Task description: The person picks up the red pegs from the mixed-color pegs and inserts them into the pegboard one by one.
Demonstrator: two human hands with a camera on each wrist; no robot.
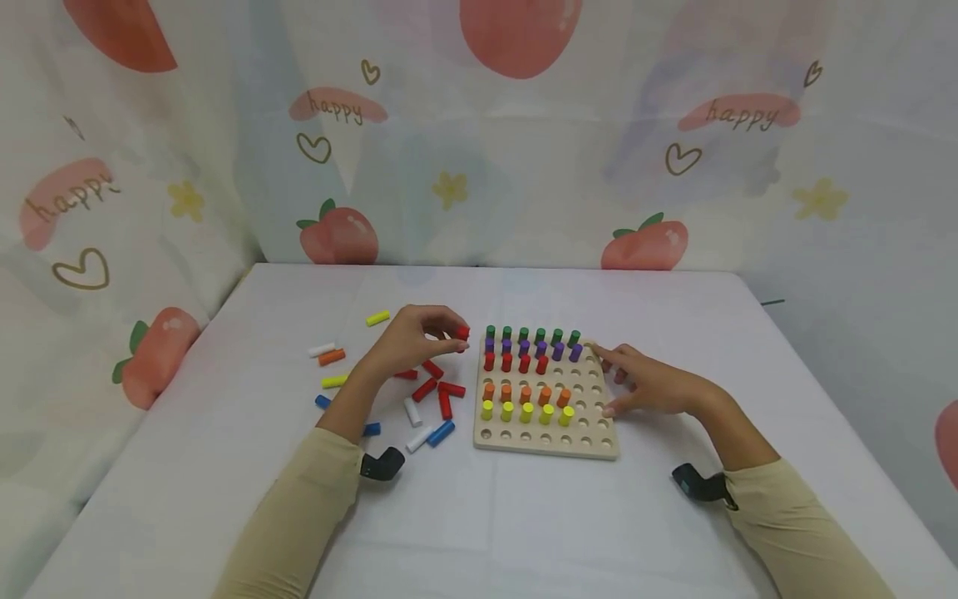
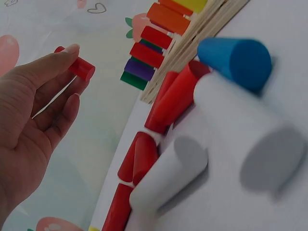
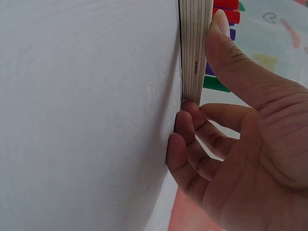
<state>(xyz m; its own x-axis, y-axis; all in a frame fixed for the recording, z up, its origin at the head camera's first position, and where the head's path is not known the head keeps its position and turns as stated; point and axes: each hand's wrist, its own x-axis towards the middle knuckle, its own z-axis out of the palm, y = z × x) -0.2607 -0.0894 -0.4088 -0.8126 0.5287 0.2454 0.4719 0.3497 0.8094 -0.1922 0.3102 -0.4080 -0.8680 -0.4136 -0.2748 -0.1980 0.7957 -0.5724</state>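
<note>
My left hand pinches a short red peg between thumb and fingertips, raised just left of the pegboard's far left part. The square wooden pegboard carries rows of green, purple, red, orange and yellow pegs standing upright. At the board's right side is my right hand, its thumb on the right edge and its index finger at the far right corner. In the right wrist view the other fingers curl beside the board's edge, near the tabletop.
Left of the board lie loose red pegs, white pegs and blue pegs. Farther left are an orange peg and a white peg. A yellow peg lies toward the back. White cloth covers the table.
</note>
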